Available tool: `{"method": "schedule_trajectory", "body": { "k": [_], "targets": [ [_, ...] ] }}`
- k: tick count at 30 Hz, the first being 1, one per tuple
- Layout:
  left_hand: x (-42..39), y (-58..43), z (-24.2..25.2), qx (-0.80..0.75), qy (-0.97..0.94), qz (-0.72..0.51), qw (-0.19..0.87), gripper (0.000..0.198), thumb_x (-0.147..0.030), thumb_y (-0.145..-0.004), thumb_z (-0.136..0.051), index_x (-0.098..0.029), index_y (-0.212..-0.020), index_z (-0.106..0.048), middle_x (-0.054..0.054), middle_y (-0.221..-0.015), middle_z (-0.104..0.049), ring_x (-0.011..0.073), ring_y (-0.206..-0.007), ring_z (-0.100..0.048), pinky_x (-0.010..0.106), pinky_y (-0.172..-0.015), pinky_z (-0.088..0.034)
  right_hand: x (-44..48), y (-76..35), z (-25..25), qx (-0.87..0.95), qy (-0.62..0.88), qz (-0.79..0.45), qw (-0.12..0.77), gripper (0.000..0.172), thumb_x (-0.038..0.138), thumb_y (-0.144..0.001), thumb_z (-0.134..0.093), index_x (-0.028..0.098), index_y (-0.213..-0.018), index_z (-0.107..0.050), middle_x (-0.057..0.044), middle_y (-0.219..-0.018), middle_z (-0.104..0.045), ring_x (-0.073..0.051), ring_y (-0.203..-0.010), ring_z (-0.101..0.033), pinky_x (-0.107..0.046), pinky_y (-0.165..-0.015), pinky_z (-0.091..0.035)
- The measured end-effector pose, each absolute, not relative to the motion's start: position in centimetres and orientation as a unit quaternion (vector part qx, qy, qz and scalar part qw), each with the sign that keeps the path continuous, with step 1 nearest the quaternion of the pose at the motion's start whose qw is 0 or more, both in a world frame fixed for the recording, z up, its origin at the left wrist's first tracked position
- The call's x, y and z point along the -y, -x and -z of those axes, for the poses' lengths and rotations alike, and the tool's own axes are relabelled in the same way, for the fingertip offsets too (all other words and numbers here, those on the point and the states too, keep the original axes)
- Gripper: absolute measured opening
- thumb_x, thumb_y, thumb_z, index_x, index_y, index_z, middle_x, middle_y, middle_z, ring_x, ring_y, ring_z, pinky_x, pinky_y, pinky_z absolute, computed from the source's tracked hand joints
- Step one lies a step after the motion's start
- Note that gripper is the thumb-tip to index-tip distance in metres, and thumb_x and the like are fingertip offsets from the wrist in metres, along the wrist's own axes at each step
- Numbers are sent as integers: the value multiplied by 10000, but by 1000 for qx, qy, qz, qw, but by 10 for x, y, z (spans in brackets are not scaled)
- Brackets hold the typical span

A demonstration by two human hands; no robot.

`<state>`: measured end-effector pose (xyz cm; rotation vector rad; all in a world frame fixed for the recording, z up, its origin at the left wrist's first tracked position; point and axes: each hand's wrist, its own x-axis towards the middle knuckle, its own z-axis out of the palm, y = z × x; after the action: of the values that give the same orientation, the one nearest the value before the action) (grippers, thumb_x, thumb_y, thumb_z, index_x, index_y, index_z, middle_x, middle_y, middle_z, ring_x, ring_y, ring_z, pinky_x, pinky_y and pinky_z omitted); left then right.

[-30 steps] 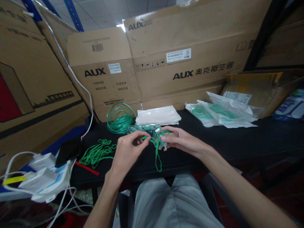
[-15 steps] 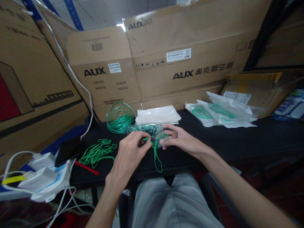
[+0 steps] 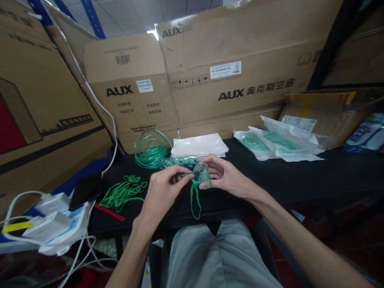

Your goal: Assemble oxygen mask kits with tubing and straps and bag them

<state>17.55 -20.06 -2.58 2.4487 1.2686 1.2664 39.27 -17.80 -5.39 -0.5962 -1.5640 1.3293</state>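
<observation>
A seated person in grey trousers works at the near edge of a black table, both bare forearms reaching in from below. The left hand is curled, its thumb and forefinger pinched on a green strap just where the strap meets a small clear plastic mask. The right hand grasps the mask from the right side, fingers bent round it, and a turn of the strap wraps one fingertip. The mask sits between the two hands, raised a little above the table's near middle, and the rest of the strap hangs from it in a narrow loop over the table's front edge towards the person's lap. Just beyond the hands lies a row of more clear masks, and beyond that a flat stack of white bags. To the far left of the stack stands a coil of green tubing. Nearer on the left lies a loose heap of green straps, with a red strip beside it and a dark phone at the table's left end. White chargers and cables spill off to the left. On the far right lie sealed packets with green inside. Tall cardboard boxes printed AUX wall in the back
</observation>
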Motion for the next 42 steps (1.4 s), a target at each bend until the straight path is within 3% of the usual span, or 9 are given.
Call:
{"method": "schedule_trajectory", "body": {
  "k": [3, 7, 10, 13, 20, 27, 33, 37, 42],
  "targets": [
    [199, -175, 28, -425, -796, -426, 67, 55, -235, -865, -799, -222, -889, -751, -62, -732, -705, 121, -621, -593, 222, -617, -434, 181, -391, 53, 663, 235, -520, 485, 499, 153, -665, -914, 246, -1051, -610, 45, -1008, -627, -135, -945, -658, -279, -894, -530],
    [197, -174, 30, -417, -789, -443, 89, 202, -201, -854, -811, -211, -1025, -703, -57, -859, -780, 116, -643, -639, 209, -640, -472, 187, -390, 49, 698, 219, -485, 479, 347, 126, -771, -813, 236, -1069, -674, -4, -1106, -657, -178, -1100, -646, -341, -1015, -512],
    [196, -173, 30, -399, -812, -423, 51, 200, -125, -860, -788, -214, -1030, -731, -47, -899, -795, 122, -671, -667, 209, -675, -493, 190, -392, 45, 722, 204, -470, 464, 301, 92, -812, -729, 229, -1080, -714, -36, -1204, -665, -207, -1239, -611, -387, -1136, -437],
    [195, -172, 31, -374, -830, -413, 1, 145, -87, -859, -774, -193, -956, -753, -19, -912, -790, 144, -741, -703, 222, -723, -510, 191, -394, 43, 739, 191, -460, 454, 264, 122, -835, -658, 226, -1063, -742, -57, -1262, -679, -235, -1293, -602, -423, -1155, -432],
    [197, -172, 34, -309, -852, -421, -40, 109, -136, -912, -733, -181, -1012, -725, 8, -933, -766, 169, -834, -704, 261, -815, -521, 191, -392, 40, 729, 286, -391, 485, 150, 282, -930, -667, 199, -1012, -761, -68, -1039, -740, -227, -1022, -699, -388, -939, -555],
    [194, -173, 38, -302, -860, -409, -51, 126, -149, -930, -715, -205, -1043, -722, 11, -963, -772, 183, -849, -695, 295, -811, -518, 196, -385, 38, 742, 318, -314, 499, 63, 265, -884, -747, 210, -873, -776, -80, -1086, -743, -251, -1107, -667, -366, -911, -519],
    [199, -177, 36, -329, -861, -387, -34, 119, -175, -944, -691, -221, -1040, -743, 19, -951, -775, 188, -832, -682, 310, -832, -509, 197, -383, 38, 757, 328, -283, 490, 90, 205, -920, -689, 205, -848, -743, -78, -1057, -751, -244, -1045, -688, -377, -912, -511],
    [202, -181, 31, -388, -845, -365, 39, 182, -184, -919, -674, -250, -1066, -760, -11, -850, -769, 175, -729, -676, 299, -783, -502, 198, -382, 40, 766, 340, -243, 488, 117, 142, -951, -612, 212, -875, -667, -59, -1000, -725, -225, -973, -677, -363, -890, -500],
    [204, -183, 26, -403, -819, -355, 202, 225, -270, -973, -593, -239, -1152, -724, -17, -888, -789, 170, -782, -701, 272, -779, -504, 204, -377, 39, 784, 338, -186, 487, 158, 94, -983, -532, 217, -897, -581, -53, -951, -658, -208, -910, -630, -344, -859, -472]
  ]
}}
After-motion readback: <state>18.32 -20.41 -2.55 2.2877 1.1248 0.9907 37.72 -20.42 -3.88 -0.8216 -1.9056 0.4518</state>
